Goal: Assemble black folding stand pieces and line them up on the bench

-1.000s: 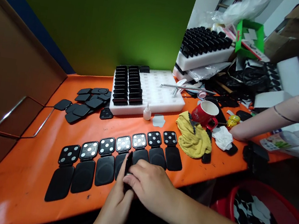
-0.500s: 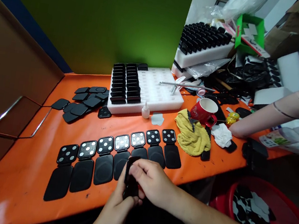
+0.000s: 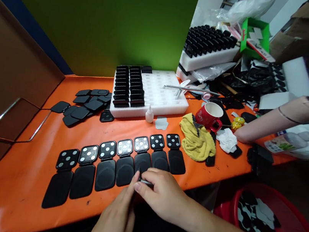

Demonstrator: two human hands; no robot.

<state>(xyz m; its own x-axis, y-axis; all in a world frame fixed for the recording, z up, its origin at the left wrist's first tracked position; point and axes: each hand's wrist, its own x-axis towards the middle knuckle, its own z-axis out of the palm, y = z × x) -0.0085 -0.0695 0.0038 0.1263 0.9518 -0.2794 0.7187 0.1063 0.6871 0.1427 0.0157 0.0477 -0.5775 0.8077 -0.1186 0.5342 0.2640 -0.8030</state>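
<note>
My left hand (image 3: 119,213) is closed round a dark piece, most of it hidden by the fingers, at the front edge of the orange table. Against it, my right hand (image 3: 160,190) pinches a small ridged metal part (image 3: 147,182) between thumb and fingers. Beyond both hands runs a slanting row of several opened black cases; their upper halves, such as the one at the left end (image 3: 67,159), carry pale round dots, and their lower halves, like the near left one (image 3: 57,190), are plain black.
A white foam tray (image 3: 164,107) holds upright black pieces. Left of it lies a pile of black plates (image 3: 81,112). A small bottle (image 3: 149,115), yellow cloth (image 3: 197,140), red mug (image 3: 209,114) and pink tumbler (image 3: 281,121) stand or lie rightward. A red tub (image 3: 235,205) is below.
The dark piece between my hands has turned and dropped mostly out of sight behind my left fingers. My right hand has shifted slightly, and the ridged metal part now shows in it.
</note>
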